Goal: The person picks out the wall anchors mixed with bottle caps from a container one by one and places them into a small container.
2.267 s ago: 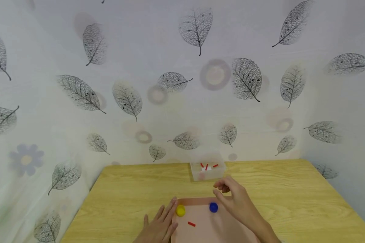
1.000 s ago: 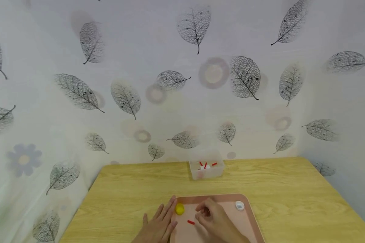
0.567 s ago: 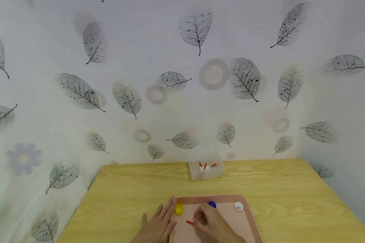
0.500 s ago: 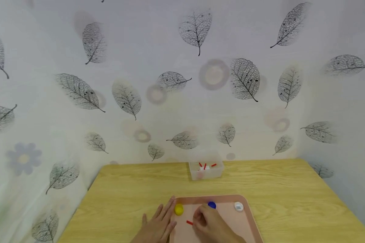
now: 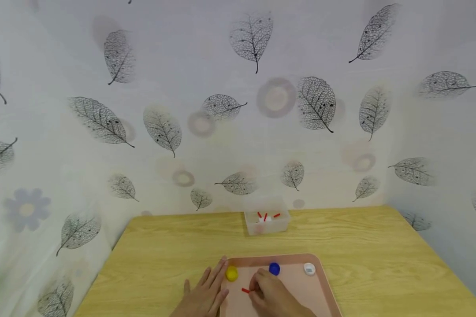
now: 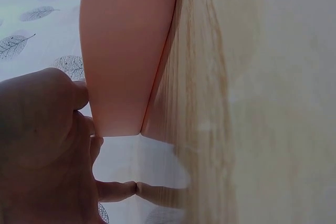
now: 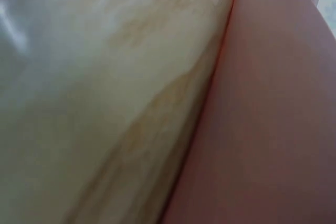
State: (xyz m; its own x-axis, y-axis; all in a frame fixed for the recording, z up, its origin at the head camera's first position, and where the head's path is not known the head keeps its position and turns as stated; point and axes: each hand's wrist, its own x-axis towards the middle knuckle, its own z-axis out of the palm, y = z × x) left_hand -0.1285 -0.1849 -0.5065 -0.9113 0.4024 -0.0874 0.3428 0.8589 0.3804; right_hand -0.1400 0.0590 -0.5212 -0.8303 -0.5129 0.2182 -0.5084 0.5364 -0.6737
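Note:
In the head view, my right hand reaches into the pink tray, its thumb and forefinger pinching the right end of a small red stick. The fingertips hide that end. My left hand lies along the tray's left rim with fingers extended, beside a yellow bottle cap. Just past the right hand's knuckles is a blue bottle cap. A white bottle cap with a grey patch sits in the far right corner. The left wrist view has the left hand against the tray's outer wall.
A translucent plastic box holding several red sticks and a white piece stands behind the tray, near the back edge of the wooden table. A leaf-patterned curtain hangs behind and at both sides.
My right hand has come from the tray's far right, over the blue cap, down to the red stick. The white cap it covered is now visible. The left hand has stayed at the rim.

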